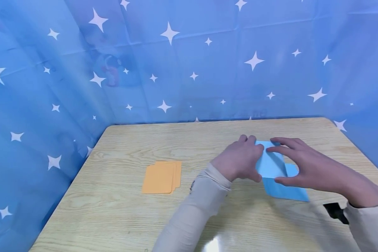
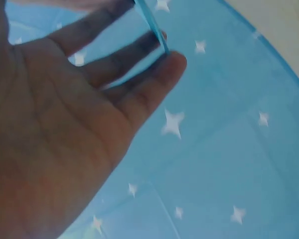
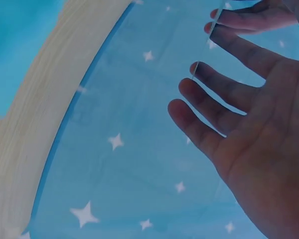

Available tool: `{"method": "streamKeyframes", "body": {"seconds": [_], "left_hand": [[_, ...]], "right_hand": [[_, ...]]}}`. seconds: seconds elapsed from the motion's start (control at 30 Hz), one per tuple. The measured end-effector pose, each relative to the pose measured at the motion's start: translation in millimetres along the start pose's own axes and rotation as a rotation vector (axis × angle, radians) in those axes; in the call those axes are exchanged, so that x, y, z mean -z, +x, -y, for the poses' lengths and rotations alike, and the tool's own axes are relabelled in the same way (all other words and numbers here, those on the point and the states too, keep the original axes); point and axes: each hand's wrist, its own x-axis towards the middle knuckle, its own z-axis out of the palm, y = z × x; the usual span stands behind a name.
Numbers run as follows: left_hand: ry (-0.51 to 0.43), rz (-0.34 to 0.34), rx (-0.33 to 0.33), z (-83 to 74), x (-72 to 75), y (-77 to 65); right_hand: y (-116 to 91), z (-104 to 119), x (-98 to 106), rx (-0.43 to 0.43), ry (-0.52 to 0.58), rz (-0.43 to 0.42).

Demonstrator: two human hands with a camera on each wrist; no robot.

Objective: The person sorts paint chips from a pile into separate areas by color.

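A light blue paper square (image 1: 271, 164) stands raised over the table between both hands, its broad face toward the head camera. My left hand (image 1: 239, 159) holds it along the left side, and in the left wrist view its fingertips meet the square's thin edge (image 2: 152, 22). On the other side my right hand (image 1: 305, 166) spans the square, fingers at the top and thumb near the lower corner. From the right wrist, fingertips show against the thin edge (image 3: 217, 20). Darker blue paper squares (image 1: 285, 190) lie on the table just below, partly hidden by the right hand.
Several orange paper squares (image 1: 158, 179) lie in an overlapping pile left of the hands. The wooden table (image 1: 113, 213) ends at the back against a blue curtain (image 1: 201, 59) with white stars. A small black object (image 1: 335, 212) is at the right sleeve.
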Motion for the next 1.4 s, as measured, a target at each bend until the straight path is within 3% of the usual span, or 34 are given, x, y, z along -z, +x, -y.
{"method": "streamKeyframes", "body": {"seconds": [0.27, 0.5, 0.73, 1.0, 1.4], "left_hand": [[0.020, 0.035, 0.019, -25.2, -16.4, 25.8], [0.053, 0.114, 0.045, -36.8, -45.9, 37.7], [0.013, 0.194, 0.082, -43.9, -68.2, 48.7], [-0.010, 0.260, 0.100, -45.4, -78.1, 50.9], [-0.037, 0.251, 0.094, -41.5, -82.8, 48.4]], "right_hand": [[-18.4, -23.3, -6.7, -0.040, -0.003, -0.003], [-24.9, -38.1, -30.1, -0.099, 0.101, 0.126], [-28.2, -43.3, -51.3, -0.128, 0.118, 0.171], [-28.4, -43.8, -59.3, -0.155, 0.173, 0.231], [-24.7, -39.5, -61.7, -0.168, 0.154, 0.234]]}}
